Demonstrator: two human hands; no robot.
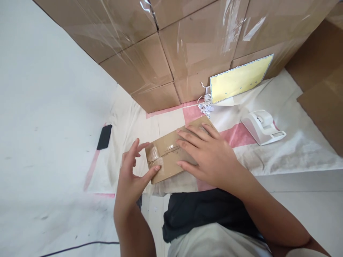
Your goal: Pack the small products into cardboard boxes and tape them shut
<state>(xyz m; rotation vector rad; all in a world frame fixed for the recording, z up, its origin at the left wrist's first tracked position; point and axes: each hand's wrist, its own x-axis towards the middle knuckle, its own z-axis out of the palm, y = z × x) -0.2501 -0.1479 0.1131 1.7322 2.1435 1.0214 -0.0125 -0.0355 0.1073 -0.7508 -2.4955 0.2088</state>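
One small cardboard box (168, 165), seams taped, contents hidden, lying on the cloth-covered worktop (297, 159). Left hand (133, 182) at the box's left end, grip apart, thumb on top; right hand (210, 155) flat across the box's top, grip likewise apart. Behind the box: stacked, film-wrapped cartons (199, 53), contents unseen. Behind and right: yellow paper bag (238, 80). Right: white tape dispenser (257, 125). Left: black phone (104, 137).

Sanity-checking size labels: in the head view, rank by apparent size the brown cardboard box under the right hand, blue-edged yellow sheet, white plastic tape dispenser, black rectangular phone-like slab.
1. Brown cardboard box, partly covered by the right hand
2. Yellow sheet
3. Tape dispenser
4. Black slab
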